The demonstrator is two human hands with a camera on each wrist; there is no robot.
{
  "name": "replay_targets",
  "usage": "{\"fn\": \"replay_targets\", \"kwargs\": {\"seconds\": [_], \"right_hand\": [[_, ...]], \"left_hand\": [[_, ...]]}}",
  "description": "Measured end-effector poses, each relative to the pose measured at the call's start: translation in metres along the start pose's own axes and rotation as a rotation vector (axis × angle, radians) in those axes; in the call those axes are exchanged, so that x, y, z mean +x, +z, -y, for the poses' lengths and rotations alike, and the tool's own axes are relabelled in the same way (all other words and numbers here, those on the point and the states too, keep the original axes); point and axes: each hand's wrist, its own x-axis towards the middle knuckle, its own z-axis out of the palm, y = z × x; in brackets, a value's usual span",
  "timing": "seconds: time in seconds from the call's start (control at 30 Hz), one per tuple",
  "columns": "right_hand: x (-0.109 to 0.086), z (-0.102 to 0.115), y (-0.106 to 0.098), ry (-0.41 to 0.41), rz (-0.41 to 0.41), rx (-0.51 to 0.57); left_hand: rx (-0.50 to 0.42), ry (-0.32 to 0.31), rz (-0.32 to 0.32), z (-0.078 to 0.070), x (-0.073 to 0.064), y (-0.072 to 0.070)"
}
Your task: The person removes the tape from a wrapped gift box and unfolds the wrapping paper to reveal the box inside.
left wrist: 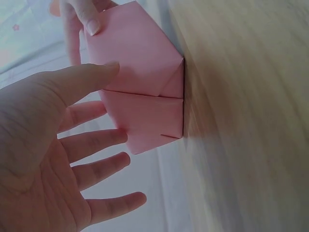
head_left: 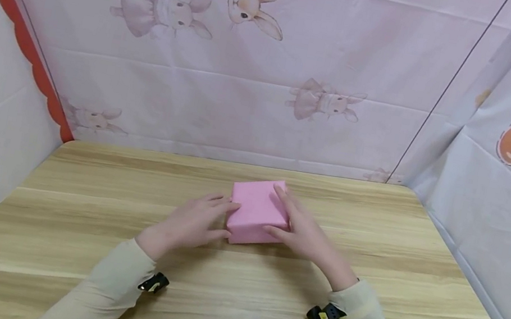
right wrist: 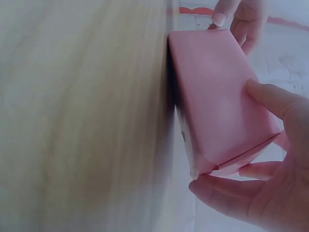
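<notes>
A pink paper-wrapped box (head_left: pixel 257 208) is at the table's middle toward the back, with folded paper flaps at its left end in the left wrist view. My left hand (head_left: pixel 190 222) is at that end, its thumb on the near side and its fingers spread and fairly straight, some touching the box (left wrist: pixel 145 53). At the opposite end my right hand (head_left: pixel 310 237) holds the box, thumb on the near side, fingers over the top and around the end. A narrow gap shows under part of the box (right wrist: pixel 217 92) in the right wrist view.
The wood-grain table (head_left: pixel 230 303) reaches back to a pale pink curtain (head_left: pixel 242 117) with rabbit prints. White cloth sides stand at left and right; the right cloth (head_left: pixel 500 197) bears an orange fruit print. Each sleeve carries a black wrist strap (head_left: pixel 155 282).
</notes>
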Motion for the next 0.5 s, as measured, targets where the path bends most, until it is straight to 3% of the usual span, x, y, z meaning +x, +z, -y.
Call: {"fn": "replay_targets", "kwargs": {"seconds": [0.17, 0.33, 0.5], "right_hand": [[0.002, -0.001, 0.005, 0.007, -0.011, 0.031], [0.003, -0.003, 0.008, 0.035, 0.006, 0.082], [0.005, -0.003, 0.012, 0.035, 0.054, 0.193]], "left_hand": [[0.005, -0.013, 0.002, 0.004, -0.001, -0.001], [0.003, 0.013, -0.007, 0.006, -0.001, -0.004], [0.002, 0.032, -0.035, 0.007, -0.002, -0.007]]}}
